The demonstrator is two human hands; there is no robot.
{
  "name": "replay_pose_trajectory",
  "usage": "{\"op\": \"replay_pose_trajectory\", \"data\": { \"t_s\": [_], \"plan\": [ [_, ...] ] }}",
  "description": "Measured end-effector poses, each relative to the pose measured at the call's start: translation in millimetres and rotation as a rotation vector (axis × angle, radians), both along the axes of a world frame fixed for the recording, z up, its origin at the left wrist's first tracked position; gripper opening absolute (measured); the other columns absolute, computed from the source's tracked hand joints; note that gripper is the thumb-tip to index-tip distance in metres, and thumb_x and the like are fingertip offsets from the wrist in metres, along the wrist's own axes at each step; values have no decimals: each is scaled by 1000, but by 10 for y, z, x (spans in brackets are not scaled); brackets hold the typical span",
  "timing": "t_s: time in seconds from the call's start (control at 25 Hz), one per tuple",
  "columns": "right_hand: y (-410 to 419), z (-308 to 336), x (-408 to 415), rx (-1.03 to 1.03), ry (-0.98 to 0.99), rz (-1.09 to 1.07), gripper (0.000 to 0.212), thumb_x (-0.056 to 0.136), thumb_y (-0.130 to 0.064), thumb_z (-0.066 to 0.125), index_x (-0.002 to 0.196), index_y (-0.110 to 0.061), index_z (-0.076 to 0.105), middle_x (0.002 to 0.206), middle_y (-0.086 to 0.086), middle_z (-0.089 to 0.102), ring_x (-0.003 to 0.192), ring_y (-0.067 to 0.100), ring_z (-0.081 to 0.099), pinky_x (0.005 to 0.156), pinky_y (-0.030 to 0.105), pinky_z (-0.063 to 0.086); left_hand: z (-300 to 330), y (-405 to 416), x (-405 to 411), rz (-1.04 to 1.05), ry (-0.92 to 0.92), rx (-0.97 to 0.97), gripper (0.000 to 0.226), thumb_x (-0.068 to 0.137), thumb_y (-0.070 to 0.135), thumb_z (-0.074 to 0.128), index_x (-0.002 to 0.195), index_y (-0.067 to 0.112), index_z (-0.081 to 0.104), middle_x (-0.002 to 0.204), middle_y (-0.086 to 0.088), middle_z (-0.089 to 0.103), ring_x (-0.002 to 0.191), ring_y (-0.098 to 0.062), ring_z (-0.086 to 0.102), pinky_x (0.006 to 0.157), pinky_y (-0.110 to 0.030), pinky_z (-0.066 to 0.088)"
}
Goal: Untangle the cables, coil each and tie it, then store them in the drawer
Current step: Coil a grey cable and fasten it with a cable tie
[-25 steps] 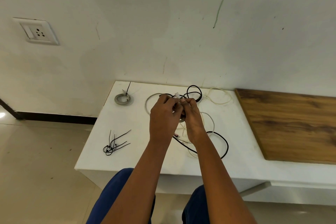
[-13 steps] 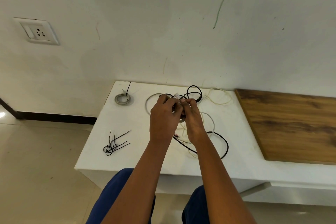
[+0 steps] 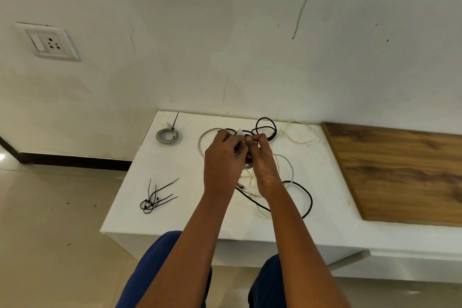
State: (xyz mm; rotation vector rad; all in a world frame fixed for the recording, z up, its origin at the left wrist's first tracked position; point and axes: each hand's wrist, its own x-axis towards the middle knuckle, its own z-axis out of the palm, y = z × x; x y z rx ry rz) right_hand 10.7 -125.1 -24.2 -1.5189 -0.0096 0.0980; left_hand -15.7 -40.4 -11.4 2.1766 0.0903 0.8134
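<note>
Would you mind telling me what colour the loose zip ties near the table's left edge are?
Black. The zip ties show clearly in the head view.

The white table [image 3: 140,207] bears tangled cables [image 3: 297,157], a coiled grey cable [image 3: 167,135] (already tied), black zip ties [image 3: 156,197].

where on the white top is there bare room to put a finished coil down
Bare patches: the white top between the tied grey coil, the loose zip ties and the hands; also the front strip near the wooden panel. Crowded: around both hands, where black cable and white cable sprawl.
</note>
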Motion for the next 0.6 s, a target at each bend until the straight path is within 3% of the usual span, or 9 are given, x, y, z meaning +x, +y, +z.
{"op": "replay_pose_trajectory", "data": {
  "t_s": [0.16, 0.28, 0.36, 0.44, 0.6],
  "plan": [
    [0, -23, 10, 8, -36, 16, 15, 100, -23, 41, 87, -20, 47, 84, -1, 63, 66, 4, 60, 58, 13, 46, -27, 18, 33, -54, 1, -18, 15, 88, 5, 62, 100, 4, 72, 92, -9, 66, 81, -19, 63, 73, -8, 38],
    [4, -36, 29, 8, -70, 15, 17, 99, -21, 43, 83, -24, 48, 86, -5, 61, 71, 7, 57, 63, 13, 45, -42, 42, 63, -88, 46, -216, 21, 88, 2, 60, 106, 9, 69, 99, -2, 69, 90, -13, 63, 79, -10, 44],
    [-11, -53, 47, -13, -91, 19, 16, 98, -19, 46, 83, -26, 51, 83, -14, 64, 73, 1, 60, 64, 10, 46, -36, 67, 90, -129, 97, -400, 21, 86, 3, 63, 105, 12, 69, 91, 5, 69, 84, -5, 64, 77, -12, 49],
    [-24, -83, 57, -52, -98, 24, 13, 97, -18, 46, 89, -25, 52, 81, -17, 65, 73, -2, 62, 64, 10, 47, -24, 85, 109, -158, 145, -499, 23, 84, 5, 67, 105, 14, 70, 84, 12, 65, 77, 6, 61, 72, -4, 45],
    [-20, -110, 53, -101, -113, 10, 7, 98, -18, 45, 95, -21, 51, 91, -3, 65, 73, -1, 61, 64, 11, 46, -16, 109, 115, -180, 189, -559, 25, 84, 7, 68, 105, 20, 70, 86, 9, 65, 76, 2, 60, 71, -3, 44]
  ]
}}
